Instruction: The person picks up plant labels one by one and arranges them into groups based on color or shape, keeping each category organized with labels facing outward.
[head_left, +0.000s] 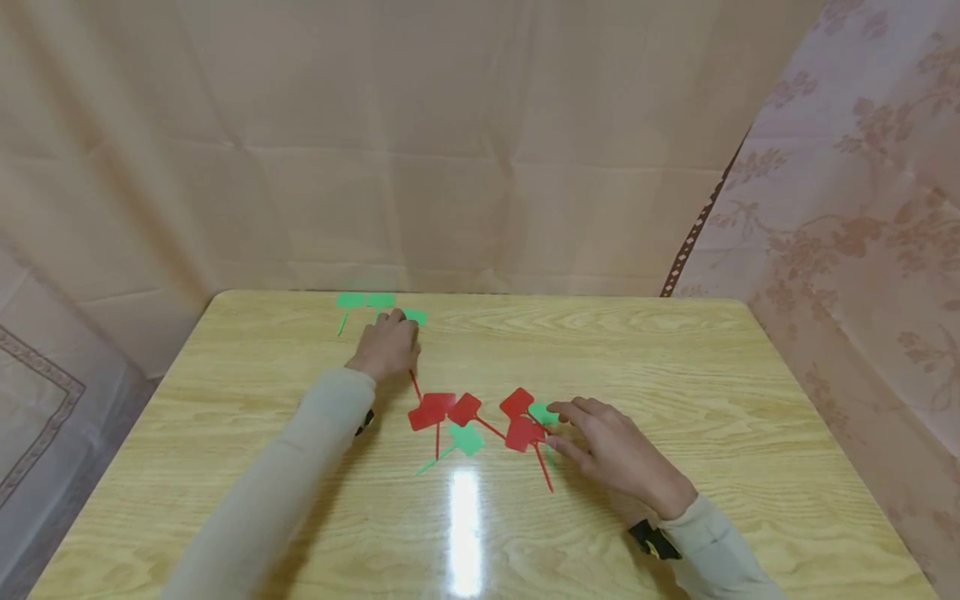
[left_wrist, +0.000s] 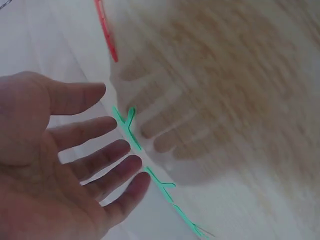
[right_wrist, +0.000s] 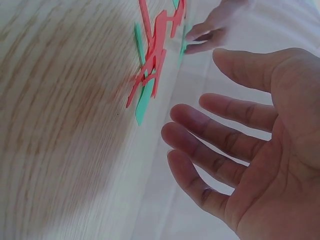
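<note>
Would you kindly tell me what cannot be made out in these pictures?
Head view: the stem of the rightmost green tag in the far row, hidden behind the left hand.
Head view: part of the green tag beside the right hand, covered by that hand's fingers.
Left wrist view: the top of the red strip, cut off by the upper edge.
Right wrist view: the top of the red stem, likewise cut off.

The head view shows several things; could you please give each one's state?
Left hand: fingers extended, holding nothing
Right hand: fingers relaxed, holding nothing
Back green tags: lying side by side
Red tags: clustered, some overlapping
Front green tags: lying near red ones
Beige cloth: hanging, creased
</note>
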